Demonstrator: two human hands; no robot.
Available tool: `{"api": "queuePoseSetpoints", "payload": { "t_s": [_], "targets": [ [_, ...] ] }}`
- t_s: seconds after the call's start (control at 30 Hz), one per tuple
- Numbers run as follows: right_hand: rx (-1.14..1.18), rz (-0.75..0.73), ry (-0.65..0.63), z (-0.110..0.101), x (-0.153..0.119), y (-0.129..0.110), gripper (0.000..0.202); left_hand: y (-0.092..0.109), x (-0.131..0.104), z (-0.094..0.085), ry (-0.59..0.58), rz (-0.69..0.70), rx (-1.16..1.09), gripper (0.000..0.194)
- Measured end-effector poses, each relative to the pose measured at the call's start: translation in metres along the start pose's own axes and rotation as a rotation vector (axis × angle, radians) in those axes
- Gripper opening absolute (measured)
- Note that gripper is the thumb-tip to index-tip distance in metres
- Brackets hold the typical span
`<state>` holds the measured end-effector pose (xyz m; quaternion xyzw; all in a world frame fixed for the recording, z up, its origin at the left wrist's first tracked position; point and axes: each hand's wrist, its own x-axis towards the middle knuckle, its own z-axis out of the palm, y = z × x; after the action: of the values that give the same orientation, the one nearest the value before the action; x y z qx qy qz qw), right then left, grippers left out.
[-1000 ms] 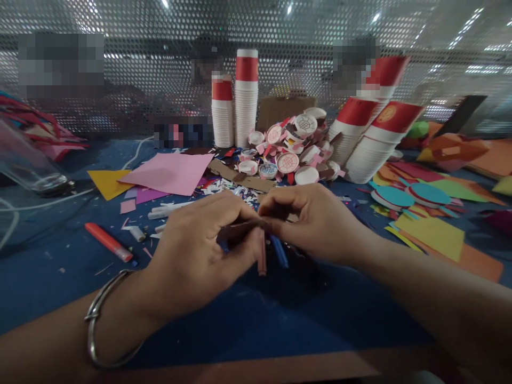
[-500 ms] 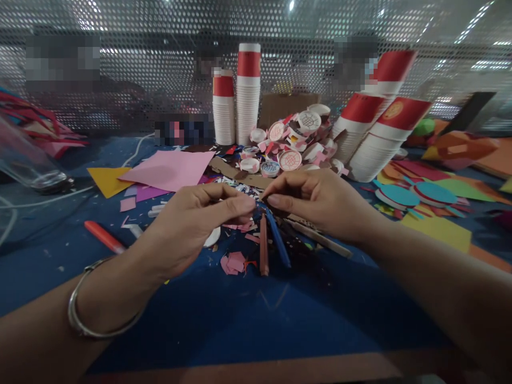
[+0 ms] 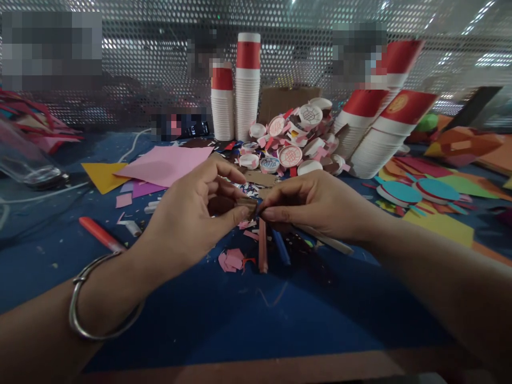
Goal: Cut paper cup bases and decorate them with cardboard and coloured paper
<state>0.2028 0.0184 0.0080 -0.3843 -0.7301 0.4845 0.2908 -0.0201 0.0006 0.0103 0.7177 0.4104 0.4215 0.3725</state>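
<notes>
My left hand [image 3: 196,221], with a silver bangle at the wrist, pinches a small brown piece of cardboard [image 3: 247,207] between thumb and fingers. The piece looks ridged or folded. From the other side, my right hand [image 3: 312,205] has thumb and forefinger closed on its dark end, just above the table. Below the fingers lie a brown marker [image 3: 263,248] and a blue marker [image 3: 281,248]. Pink paper scraps [image 3: 232,260] rest to their left. Part of the cardboard is hidden by my fingertips.
Behind my hands is a heap of cut cup bottoms [image 3: 290,156]. Paper cup stacks [image 3: 248,80] stand at the back, others [image 3: 380,133] lean at right. Pink paper [image 3: 168,165], a red marker [image 3: 98,233] and turquoise discs [image 3: 400,193] lie on the blue table [image 3: 224,320].
My left fingers have spread and lifted away from their tight pinch, bringing the brown cardboard into view. My right hand stays close by, still pinching. The camera view has shifted slightly.
</notes>
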Motion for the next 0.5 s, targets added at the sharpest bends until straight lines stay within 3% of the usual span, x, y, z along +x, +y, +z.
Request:
{"api": "queuePoseSetpoints", "payload": {
  "t_s": [0.5],
  "targets": [
    [0.063, 0.063, 0.008, 0.011, -0.002, -0.005, 0.006, 0.005, 0.0, 0.0, -0.101, -0.099, -0.103, 0.034]
  ]
}}
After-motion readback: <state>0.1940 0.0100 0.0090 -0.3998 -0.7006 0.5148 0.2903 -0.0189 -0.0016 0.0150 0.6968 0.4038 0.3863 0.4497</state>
